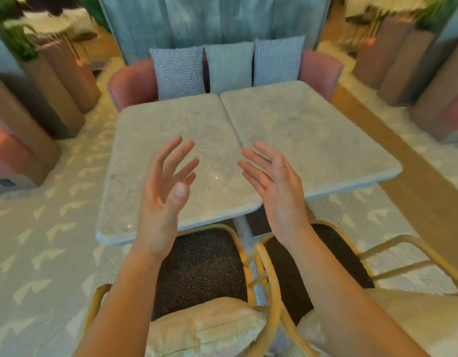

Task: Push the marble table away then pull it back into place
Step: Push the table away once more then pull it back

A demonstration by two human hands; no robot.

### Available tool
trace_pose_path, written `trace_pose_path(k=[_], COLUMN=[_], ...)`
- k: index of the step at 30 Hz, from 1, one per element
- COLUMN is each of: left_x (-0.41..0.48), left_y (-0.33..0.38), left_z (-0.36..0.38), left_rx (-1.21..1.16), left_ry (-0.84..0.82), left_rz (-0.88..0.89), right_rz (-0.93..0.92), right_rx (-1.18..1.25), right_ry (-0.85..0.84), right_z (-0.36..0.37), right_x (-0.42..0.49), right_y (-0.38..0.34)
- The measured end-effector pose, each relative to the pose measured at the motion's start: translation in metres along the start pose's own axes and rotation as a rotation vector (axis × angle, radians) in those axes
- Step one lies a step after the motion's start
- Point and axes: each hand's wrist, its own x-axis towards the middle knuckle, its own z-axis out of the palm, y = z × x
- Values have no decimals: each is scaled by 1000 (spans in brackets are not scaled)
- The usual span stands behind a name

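Two pale marble tables stand side by side with a narrow seam between them, the left marble table and the right marble table. My left hand hovers above the near part of the left one, palm turned inward, fingers spread, holding nothing. My right hand hangs over the near corner of the right table by the seam, also open with fingers apart. Neither hand touches the marble.
Two rattan chairs with dark seats and cream cushions sit under me at the near edge. A pink bench with three grey pillows lines the far side. Brown planters flank both sides on patterned carpet.
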Motion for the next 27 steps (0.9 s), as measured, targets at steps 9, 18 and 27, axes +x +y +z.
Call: trace_pose_path(k=[9,18,27], left_x=[-70,-132,-209], left_y=[74,117,123], left_z=[51,223,436], left_rx=[10,-151,-301], left_ry=[-289,-716,-987], left_rz=[82,151,134], right_rz=[-289,-478,-617], right_rx=[-219,-467,-546], right_ry=[138,464,730], right_z=[-33,-150,-310], right_x=[-132,-294,-408], right_y=[-90,-194,-266])
